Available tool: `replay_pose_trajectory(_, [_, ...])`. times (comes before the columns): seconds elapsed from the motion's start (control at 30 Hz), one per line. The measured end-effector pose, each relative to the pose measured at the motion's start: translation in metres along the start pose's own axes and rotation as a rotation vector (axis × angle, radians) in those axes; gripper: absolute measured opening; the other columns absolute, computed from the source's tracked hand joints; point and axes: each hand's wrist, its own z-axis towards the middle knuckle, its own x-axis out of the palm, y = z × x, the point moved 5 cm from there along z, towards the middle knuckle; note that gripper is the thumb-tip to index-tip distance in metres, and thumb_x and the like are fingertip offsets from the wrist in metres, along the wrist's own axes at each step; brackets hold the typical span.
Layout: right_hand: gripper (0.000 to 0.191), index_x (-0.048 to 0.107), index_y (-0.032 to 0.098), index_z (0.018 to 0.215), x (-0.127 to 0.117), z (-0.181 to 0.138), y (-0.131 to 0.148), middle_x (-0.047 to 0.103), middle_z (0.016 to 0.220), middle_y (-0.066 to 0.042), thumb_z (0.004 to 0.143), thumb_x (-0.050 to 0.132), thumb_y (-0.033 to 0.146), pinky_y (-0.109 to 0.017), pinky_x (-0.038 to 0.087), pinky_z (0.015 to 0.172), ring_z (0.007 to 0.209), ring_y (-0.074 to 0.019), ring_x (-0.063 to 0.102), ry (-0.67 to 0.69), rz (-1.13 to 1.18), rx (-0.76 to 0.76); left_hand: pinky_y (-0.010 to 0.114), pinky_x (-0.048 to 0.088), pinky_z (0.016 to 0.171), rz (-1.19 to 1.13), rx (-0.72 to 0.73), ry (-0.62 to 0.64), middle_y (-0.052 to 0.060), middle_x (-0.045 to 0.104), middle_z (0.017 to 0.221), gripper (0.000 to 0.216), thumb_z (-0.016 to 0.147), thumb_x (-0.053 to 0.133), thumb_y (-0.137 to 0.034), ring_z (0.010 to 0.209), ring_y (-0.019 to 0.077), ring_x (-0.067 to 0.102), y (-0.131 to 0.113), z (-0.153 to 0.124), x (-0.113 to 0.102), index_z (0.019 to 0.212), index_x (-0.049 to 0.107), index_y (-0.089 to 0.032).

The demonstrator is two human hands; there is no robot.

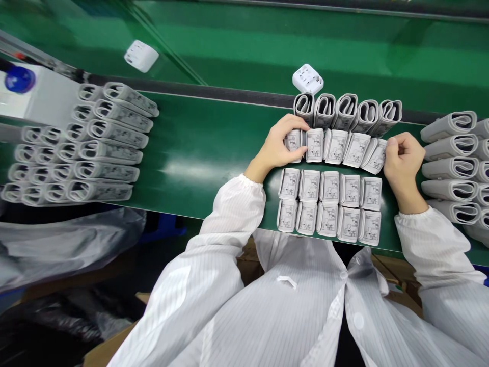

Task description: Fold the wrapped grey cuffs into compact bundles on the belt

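On the green table (214, 148), a person has five folded gray rolls in a middle row (336, 146), right between two bare hands. Pictures are printed on their front sides. To do this step well, it seems best to press softly from both ends at the same time, so the rolls sit snug and none pops up. The right end roll (375, 157) leans over, so it may need a little nudge to stand straight like the others. Pushing too hard could make the row bend or bump the back row (346, 113), which is just behind it.

The left hand (278, 145) is bent around the left end roll (292, 140), with the fingers behind and the thumb in front, gripping it. The right hand (405, 155) has its fingers curled in and its thumb at the edge of the right end roll. It is hard to tell if it pinches that edge or only leans on it. Two front rows (329, 201) lie nearer the person, and more rolls are piled in a left pile (110, 153) and a right pile (451, 165).
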Motion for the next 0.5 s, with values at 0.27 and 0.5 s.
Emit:
replay_pose_trajectory(0.27, [0.043, 0.056, 0.032, 0.076, 0.0004, -0.0014, -0.0044, 0.060, 0.076, -0.005, 0.108, 0.069, 0.057, -0.046, 0.044, 0.068, 0.071, -0.0260, 0.054, -0.011, -0.001, -0.012, 0.069, 0.064, 0.121, 0.107, 0.001, 0.003, 0.012, 0.081, 0.133, 0.067, 0.102, 0.069, -0.088, 0.129, 0.0380, 0.079, 0.0004, -0.0019, -0.0045, 0.137, 0.076, -0.031])
replay_pose_trajectory(0.5, [0.043, 0.057, 0.033, 0.076, 0.0019, -0.0016, -0.0076, 0.056, 0.077, -0.004, 0.108, 0.072, 0.058, -0.046, 0.044, 0.070, 0.072, -0.0257, 0.053, -0.008, 0.045, -0.007, 0.072, 0.063, 0.123, 0.125, 0.015, -0.016, 0.012, 0.080, 0.136, 0.061, 0.106, 0.066, -0.085, 0.133, 0.0384, 0.078, -0.0014, -0.0024, -0.0056, 0.135, 0.076, -0.033])
